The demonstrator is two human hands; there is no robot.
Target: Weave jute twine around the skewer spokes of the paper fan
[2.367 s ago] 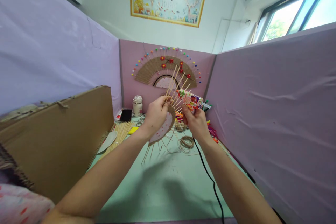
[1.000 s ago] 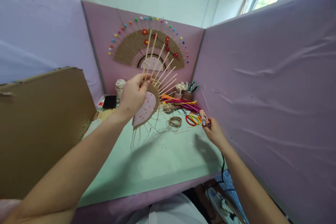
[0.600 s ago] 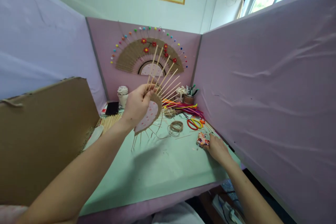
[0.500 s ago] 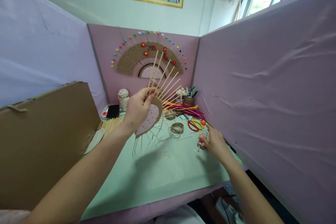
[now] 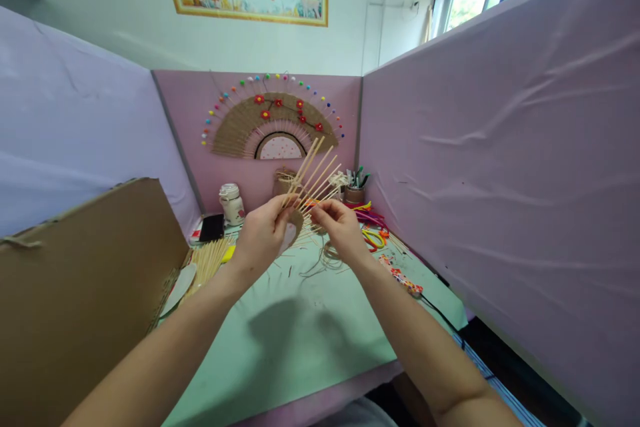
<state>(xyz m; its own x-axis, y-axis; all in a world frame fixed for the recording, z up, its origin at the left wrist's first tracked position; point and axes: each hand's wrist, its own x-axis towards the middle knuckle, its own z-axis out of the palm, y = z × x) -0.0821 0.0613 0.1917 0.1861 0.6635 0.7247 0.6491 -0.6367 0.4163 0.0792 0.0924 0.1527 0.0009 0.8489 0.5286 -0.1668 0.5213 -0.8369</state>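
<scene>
My left hand [image 5: 267, 230] is closed around a cardboard half-disc [image 5: 296, 230] faced with pale paper, part of it hidden by my fingers. Thin wooden sticks [image 5: 320, 173] fan out from its curved edge, up and to the right. My right hand [image 5: 340, 227] is closed in a pinch at the lower sticks, close to the half-disc's edge; its fingertips partly cover what they grip. Behind both hands, a finished cardboard fan [image 5: 280, 113] with red flowers and coloured bead tips stands against the pink panel.
To the right lies a flower-patterned tool [image 5: 400, 275] with a black cord, near yellow-handled scissors [image 5: 374, 239]. Twine [image 5: 331, 255] sits behind my right hand. On the left are a bundle of sticks [image 5: 207, 260], a white jar [image 5: 231, 205] and a large cardboard sheet [image 5: 90, 300].
My right hand has left the patterned tool on the right and come over to the sticks beside my left hand. The half-disc is held lower, and the view has tilted slightly up and right.
</scene>
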